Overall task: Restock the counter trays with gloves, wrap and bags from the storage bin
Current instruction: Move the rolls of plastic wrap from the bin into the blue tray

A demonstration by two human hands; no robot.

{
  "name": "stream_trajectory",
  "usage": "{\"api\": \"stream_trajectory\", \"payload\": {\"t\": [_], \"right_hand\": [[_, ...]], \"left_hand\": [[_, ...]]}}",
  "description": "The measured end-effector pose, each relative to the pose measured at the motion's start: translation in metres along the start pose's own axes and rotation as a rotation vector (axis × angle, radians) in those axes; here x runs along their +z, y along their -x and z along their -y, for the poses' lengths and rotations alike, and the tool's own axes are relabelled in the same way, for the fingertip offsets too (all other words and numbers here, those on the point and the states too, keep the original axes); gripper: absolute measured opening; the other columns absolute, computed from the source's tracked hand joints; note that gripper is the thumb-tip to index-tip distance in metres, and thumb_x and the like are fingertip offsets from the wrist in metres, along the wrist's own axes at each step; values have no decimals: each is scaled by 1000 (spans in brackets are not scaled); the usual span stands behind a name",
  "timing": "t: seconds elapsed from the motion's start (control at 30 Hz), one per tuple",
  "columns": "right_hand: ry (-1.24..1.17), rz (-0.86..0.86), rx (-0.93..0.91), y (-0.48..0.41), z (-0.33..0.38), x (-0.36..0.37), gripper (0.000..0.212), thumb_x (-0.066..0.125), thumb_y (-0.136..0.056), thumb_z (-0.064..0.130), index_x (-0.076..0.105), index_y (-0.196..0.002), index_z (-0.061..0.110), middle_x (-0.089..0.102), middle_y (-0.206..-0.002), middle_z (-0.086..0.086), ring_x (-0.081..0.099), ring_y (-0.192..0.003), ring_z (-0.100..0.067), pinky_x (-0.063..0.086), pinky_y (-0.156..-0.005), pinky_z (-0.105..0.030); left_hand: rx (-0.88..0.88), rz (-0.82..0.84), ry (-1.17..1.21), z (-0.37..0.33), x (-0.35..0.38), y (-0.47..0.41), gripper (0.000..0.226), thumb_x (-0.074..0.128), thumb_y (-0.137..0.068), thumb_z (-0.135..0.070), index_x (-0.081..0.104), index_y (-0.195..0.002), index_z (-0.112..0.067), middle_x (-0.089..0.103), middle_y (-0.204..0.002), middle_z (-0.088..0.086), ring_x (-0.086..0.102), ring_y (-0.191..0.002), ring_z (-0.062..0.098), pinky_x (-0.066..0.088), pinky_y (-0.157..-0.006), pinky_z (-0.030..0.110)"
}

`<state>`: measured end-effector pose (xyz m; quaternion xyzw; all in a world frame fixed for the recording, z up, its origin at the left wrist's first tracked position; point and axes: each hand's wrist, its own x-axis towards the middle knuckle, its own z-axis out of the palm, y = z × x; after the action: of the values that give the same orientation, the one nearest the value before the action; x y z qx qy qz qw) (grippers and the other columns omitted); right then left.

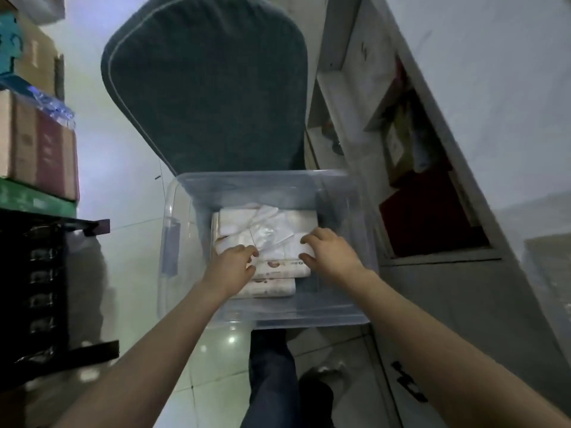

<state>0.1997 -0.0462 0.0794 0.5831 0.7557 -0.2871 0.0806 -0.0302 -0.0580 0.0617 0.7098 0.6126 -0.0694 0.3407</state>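
Head view: both hands were down in the clear storage bin [173, 242] on the stacked packs.

I judged the main risk to be the loose clear bags [272, 231] sliding off the top if I lifted the stack unevenly, since they lay slack and glossy over the white printed packs [272, 285]. My left hand [233, 264] had its fingers curled and pressed onto the near-left edge of the top pack; my right hand [332, 253] had fingers bent over the right edge, thumb tucked below. Whether either truly pinched it, I could not tell. The stack sat in the middle of the bin floor, white, soft-wrapped, with reddish print, blurred.
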Motion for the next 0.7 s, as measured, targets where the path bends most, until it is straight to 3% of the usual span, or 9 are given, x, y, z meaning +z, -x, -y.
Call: {"api": "stream_trajectory", "payload": {"t": [0.13,0.3,0.47,0.7], "right_hand": [[65,197,34,-43,-8,62,53,56,-90,40,43,-137,18,48,-133,-9,45,-121,-30,41,-96,-42],[137,318,26,-75,-23,131,63,58,-87,46,35,-141,24,46,-136,-7,42,-124,-30,37,-100,-45],[136,321,47,-89,-28,172,67,58,-86,48,28,-143,31,38,-141,-6,38,-128,-31,31,-106,-49],[164,283,84,-98,-28,177,61,60,-86,41,33,-138,22,39,-131,-12,38,-119,-33,34,-103,-51]], "left_hand": [[-26,234,-35,28,55,-35,36,55,-90,-30,52,-125,-24,60,-127,2,58,-112,22,47,-90,35],[-18,422,-59,54,112,-66,51,56,-90,-33,41,-137,-20,52,-134,9,50,-120,28,45,-97,44],[14,391,-200,63,134,-75,49,55,-90,-35,43,-135,-21,51,-129,9,47,-118,29,47,-91,44],[-16,311,-409,56,144,-67,44,59,-89,-33,44,-129,-21,44,-130,9,45,-120,30,45,-90,50]]}}
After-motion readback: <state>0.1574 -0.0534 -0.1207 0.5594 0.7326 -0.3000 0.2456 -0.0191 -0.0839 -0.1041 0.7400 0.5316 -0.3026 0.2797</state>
